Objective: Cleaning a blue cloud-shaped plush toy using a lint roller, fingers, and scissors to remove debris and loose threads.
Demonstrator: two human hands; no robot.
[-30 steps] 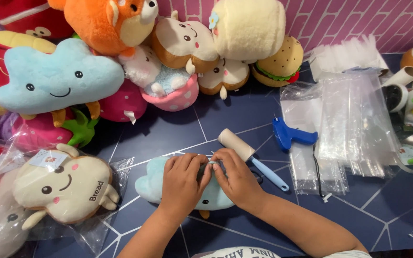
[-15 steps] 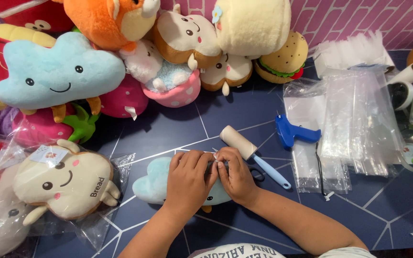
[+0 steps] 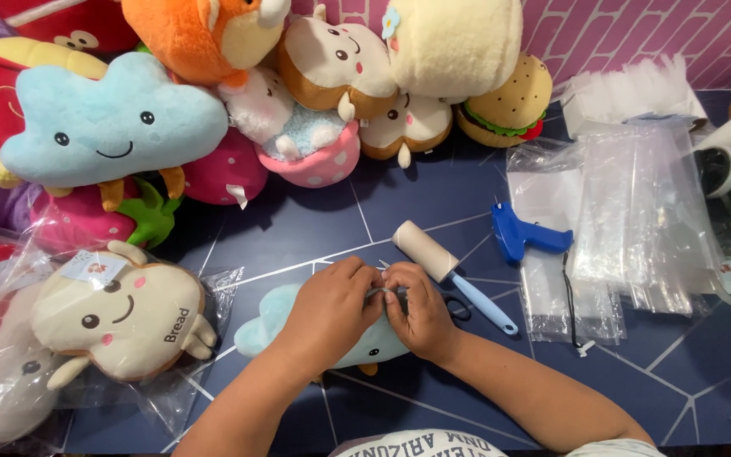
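A small light-blue plush toy [image 3: 257, 322] lies on the dark blue table [image 3: 315, 220] in front of me. My left hand [image 3: 328, 315] rests over its middle, fingers curled onto it. My right hand [image 3: 418, 311] presses beside it, and both sets of fingertips pinch something small and thin on the toy's top edge. What they pinch is too small to tell. Most of the toy is hidden under my hands.
A lint roller [image 3: 443, 264] with a blue handle lies just right of my hands, a blue tagging gun [image 3: 524, 235] beyond it. Clear plastic bags [image 3: 636, 211] are piled at the right. A bagged bread plush [image 3: 120, 320] lies left; several plush toys [image 3: 112, 127] crowd the back.
My hands have closed in tighter together over the toy's top edge. The view has shifted slightly; nothing else on the table moved.
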